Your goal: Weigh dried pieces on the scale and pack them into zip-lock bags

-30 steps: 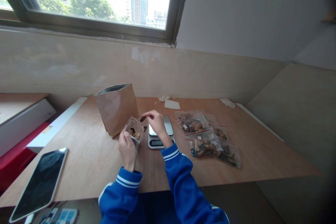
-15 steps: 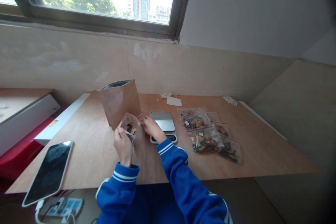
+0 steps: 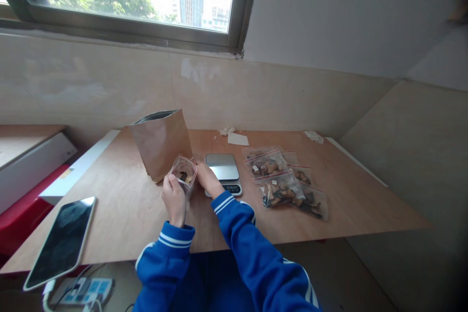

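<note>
My left hand [image 3: 174, 199] holds a small clear zip bag [image 3: 184, 175] upright over the wooden table [image 3: 351, 204]; dark and pale dried pieces lie inside it. My right hand [image 3: 206, 178] is at the bag's open right edge, fingers on it. Just right of that hand stands a small digital kitchen scale [image 3: 222, 167] with a bare steel plate. A brown paper pouch [image 3: 161, 142] stands open behind the bag. Both arms wear blue sleeves with white stripes.
Several filled zip bags [image 3: 283, 185] lie right of the scale. A tablet [image 3: 60, 240] lies at the front left table edge, above a power strip [image 3: 78, 290] below. Paper scraps [image 3: 237, 138] sit near the back wall. A white and red shelf [image 3: 32, 175] stands at left.
My right hand has come down from above the bag's mouth, where it pinched a dark piece, to the bag's right edge. The bag has sunk a little toward the table.
</note>
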The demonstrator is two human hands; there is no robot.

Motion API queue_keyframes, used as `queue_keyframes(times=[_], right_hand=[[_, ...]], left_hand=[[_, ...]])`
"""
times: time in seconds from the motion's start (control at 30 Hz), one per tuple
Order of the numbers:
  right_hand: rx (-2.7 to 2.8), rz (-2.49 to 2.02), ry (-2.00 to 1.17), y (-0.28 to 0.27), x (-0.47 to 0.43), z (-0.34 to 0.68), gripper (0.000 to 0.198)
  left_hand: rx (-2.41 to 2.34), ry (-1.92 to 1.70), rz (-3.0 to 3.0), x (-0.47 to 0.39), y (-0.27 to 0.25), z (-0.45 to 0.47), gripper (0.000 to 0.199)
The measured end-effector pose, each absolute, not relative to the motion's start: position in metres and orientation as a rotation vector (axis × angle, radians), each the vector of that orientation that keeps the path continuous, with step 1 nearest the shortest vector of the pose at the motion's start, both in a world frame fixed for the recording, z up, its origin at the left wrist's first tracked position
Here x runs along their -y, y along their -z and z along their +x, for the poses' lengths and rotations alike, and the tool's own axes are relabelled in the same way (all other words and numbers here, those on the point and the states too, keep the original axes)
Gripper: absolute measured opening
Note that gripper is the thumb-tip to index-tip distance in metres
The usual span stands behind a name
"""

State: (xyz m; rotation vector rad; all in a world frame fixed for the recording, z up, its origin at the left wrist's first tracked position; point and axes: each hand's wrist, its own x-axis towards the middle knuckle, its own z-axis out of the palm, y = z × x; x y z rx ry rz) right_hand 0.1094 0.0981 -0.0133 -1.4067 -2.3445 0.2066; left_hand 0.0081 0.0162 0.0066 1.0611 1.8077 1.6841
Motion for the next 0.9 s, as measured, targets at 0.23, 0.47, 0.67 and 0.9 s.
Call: queue_keyframes(times=[0.23,0.47,0.67,0.9], right_hand=[[2.536,-1.432,-0.015,0.001,-0.093,0.121,0.032],[2.454,-1.537,-0.086,0.000,-0.076,0.110,0.033],[2.357,-1.458,-0.191,-0.007,-0.074,0.113,0.025],[1.560,-1.177,-0.584,-0.048,-0.062,0.128,0.023]], left_hand=[[-1.820,-1.688,1.074,-0.017,-0.008,0.006,0.032],[-1.836,-1.684,1.060,-0.011,-0.006,0.004,0.031],[-1.834,-1.670,1.072,-0.010,-0.008,0.006,0.032],[-1.778,-1.695,1.123,-0.008,-0.008,0.014,0.032]])
